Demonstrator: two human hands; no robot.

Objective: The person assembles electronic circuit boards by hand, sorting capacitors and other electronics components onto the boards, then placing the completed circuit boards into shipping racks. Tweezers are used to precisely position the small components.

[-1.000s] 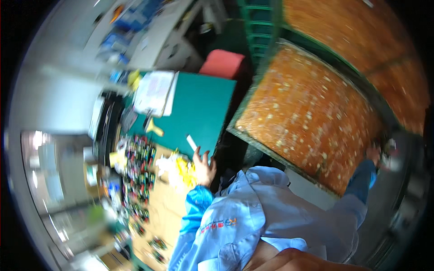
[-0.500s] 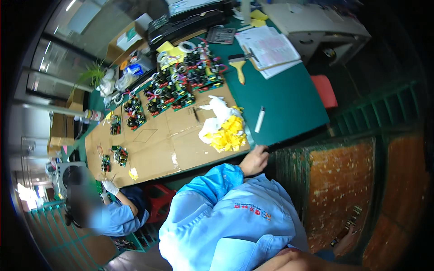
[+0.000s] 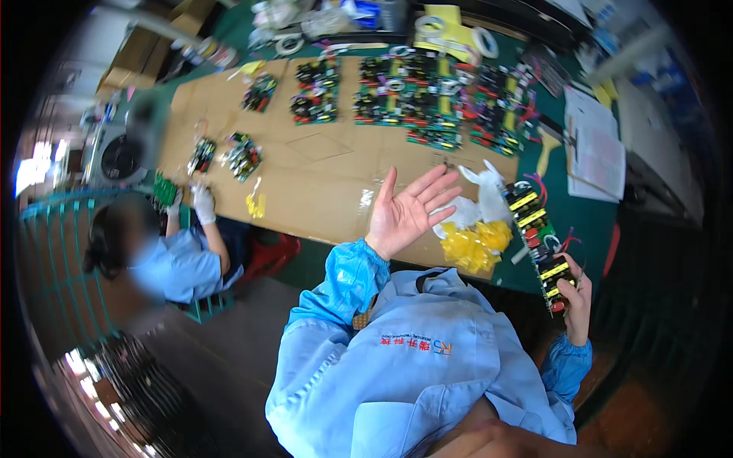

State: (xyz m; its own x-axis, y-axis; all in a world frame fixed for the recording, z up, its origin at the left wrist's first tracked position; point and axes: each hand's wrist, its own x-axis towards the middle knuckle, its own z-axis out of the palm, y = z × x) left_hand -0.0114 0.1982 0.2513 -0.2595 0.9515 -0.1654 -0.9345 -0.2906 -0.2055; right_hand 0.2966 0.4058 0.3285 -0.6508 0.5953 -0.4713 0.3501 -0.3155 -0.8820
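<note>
The right hand (image 3: pixel 576 296) grips the near end of a long board (image 3: pixel 539 243), thumb on its face and fingers curled around its edge. The board stands at a slant, its far end reaching forward and to the left of that hand; whether it is one piece or two end to end, I cannot tell. The left hand (image 3: pixel 414 211) is spread, palm up and thumb out, with nothing in it, over the near edge of the cardboard (image 3: pixel 321 191).

Between the hands lie yellow strips (image 3: pixel 479 246), with white cloth (image 3: pixel 491 195) just beyond them. A white stick (image 3: pixel 520 256), partly hidden, lies just left of the board. Past the board's far end are a brush (image 3: pixel 547 151) and papers (image 3: pixel 597 145) on the green counter (image 3: pixel 586 217).

Straight ahead of the left hand stand packed rows of boards (image 3: pixel 408 95), with tape rolls (image 3: pixel 484 43) beyond. Farther left on the cardboard, two small boards (image 3: pixel 243 157) lie apart from the rows. Well to the left of both hands, a co-worker (image 3: pixel 183 256) in white gloves (image 3: pixel 203 203) sits at the counter, a green board (image 3: pixel 163 188) beside one glove.
</note>
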